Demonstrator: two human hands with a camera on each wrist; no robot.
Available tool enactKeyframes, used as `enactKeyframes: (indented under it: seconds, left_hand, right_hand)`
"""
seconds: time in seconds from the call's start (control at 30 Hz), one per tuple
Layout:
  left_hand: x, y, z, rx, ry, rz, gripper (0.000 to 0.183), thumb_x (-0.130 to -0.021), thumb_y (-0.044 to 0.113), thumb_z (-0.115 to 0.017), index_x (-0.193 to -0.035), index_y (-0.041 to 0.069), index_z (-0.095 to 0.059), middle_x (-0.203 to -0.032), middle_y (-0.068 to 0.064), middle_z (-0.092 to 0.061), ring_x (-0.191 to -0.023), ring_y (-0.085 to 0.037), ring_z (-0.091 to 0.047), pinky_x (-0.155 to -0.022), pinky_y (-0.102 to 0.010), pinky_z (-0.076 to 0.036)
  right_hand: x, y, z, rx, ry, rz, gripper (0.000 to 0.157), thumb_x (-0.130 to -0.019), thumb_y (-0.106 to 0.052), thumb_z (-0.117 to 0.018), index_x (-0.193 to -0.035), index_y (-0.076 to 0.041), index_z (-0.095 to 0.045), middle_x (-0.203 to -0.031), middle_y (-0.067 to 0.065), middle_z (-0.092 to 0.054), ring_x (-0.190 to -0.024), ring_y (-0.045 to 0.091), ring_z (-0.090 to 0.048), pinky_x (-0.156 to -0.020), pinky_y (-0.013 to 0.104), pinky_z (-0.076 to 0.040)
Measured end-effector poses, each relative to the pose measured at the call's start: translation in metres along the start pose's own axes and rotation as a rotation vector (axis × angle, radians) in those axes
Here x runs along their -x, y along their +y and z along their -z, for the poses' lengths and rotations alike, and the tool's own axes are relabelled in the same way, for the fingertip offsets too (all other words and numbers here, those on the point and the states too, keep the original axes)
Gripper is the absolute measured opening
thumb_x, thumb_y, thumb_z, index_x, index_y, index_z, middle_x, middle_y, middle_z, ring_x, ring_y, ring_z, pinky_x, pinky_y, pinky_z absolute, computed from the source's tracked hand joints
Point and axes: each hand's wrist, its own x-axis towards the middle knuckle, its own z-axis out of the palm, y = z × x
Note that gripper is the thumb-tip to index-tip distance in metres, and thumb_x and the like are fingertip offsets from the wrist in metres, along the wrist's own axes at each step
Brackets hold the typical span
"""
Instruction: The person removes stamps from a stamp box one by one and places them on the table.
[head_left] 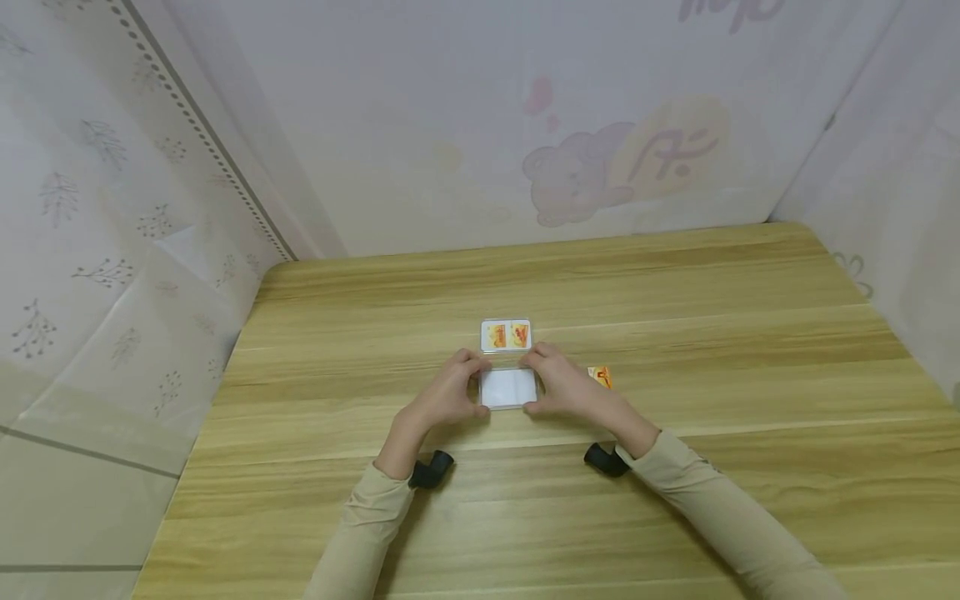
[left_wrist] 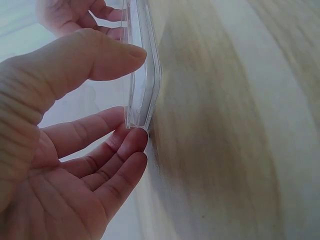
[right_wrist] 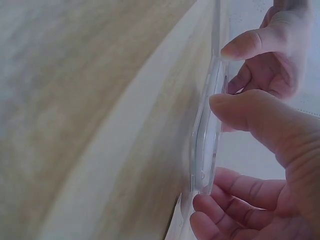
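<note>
A flat, clear plastic case with a white sheet inside lies between both hands, low over the wooden tabletop. My left hand grips its left end, the thumb at the near edge and the fingertips at the far corner. At the opposite end my right hand pinches it the same way. The left wrist view shows the case edge-on, layered, between thumb and fingers. In the right wrist view its clear rim runs along my right fingertips. Just beyond it lies a similar clear case showing two orange-and-yellow pictures.
A small orange-and-yellow card lies partly hidden behind my right hand. Black devices sit at both wrists. The wooden table reaches back to a pale printed curtain, with more curtains at either side.
</note>
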Motion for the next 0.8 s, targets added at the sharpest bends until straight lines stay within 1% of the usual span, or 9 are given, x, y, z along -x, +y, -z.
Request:
enactKeyframes:
  seconds: [0.3, 0.5, 0.67, 0.8]
  left_hand:
    - [-0.0027, -0.0017, 0.0010, 0.002, -0.011, -0.006, 0.057, -0.062, -0.001, -0.081, -0.114, -0.008, -0.058, -0.106, -0.012, -0.052, -0.097, -0.025, -0.052, -0.086, -0.037, -0.045]
    - [-0.0038, -0.0002, 0.0036, 0.004, -0.023, 0.005, 0.056, -0.061, -0.002, -0.081, -0.113, -0.007, -0.059, -0.107, -0.012, -0.052, -0.097, -0.025, -0.051, -0.088, -0.037, -0.044]
    - [-0.0053, 0.0006, 0.0047, -0.015, -0.031, 0.011, 0.056, -0.062, -0.001, -0.082, -0.112, -0.007, -0.059, -0.107, -0.012, -0.052, -0.096, -0.025, -0.051, -0.088, -0.036, -0.045]
    - [-0.0060, 0.0011, 0.0054, -0.013, -0.041, 0.017, 0.056, -0.062, 0.000, -0.082, -0.112, -0.007, -0.058, -0.107, -0.012, -0.052, -0.096, -0.024, -0.051, -0.087, -0.036, -0.045]
  right_hand:
    - [-0.0001, -0.0029, 0.0000, 0.002, -0.010, -0.025, 0.055, -0.066, -0.017, -0.082, -0.111, 0.006, -0.059, -0.110, 0.014, -0.054, -0.096, 0.023, -0.050, -0.078, 0.032, -0.047]
    - [-0.0019, -0.0038, 0.0001, 0.015, -0.023, -0.044, 0.055, -0.066, -0.017, -0.083, -0.111, 0.005, -0.059, -0.108, 0.012, -0.054, -0.095, 0.022, -0.049, -0.077, 0.031, -0.047]
    - [-0.0031, -0.0052, 0.0011, 0.010, -0.038, -0.057, 0.055, -0.067, -0.016, -0.082, -0.112, 0.005, -0.058, -0.108, 0.012, -0.054, -0.093, 0.021, -0.049, -0.076, 0.030, -0.047]
    - [-0.0034, -0.0057, 0.0020, 0.011, -0.046, -0.058, 0.055, -0.068, -0.016, -0.082, -0.112, 0.005, -0.058, -0.108, 0.012, -0.054, -0.092, 0.020, -0.049, -0.075, 0.030, -0.047]
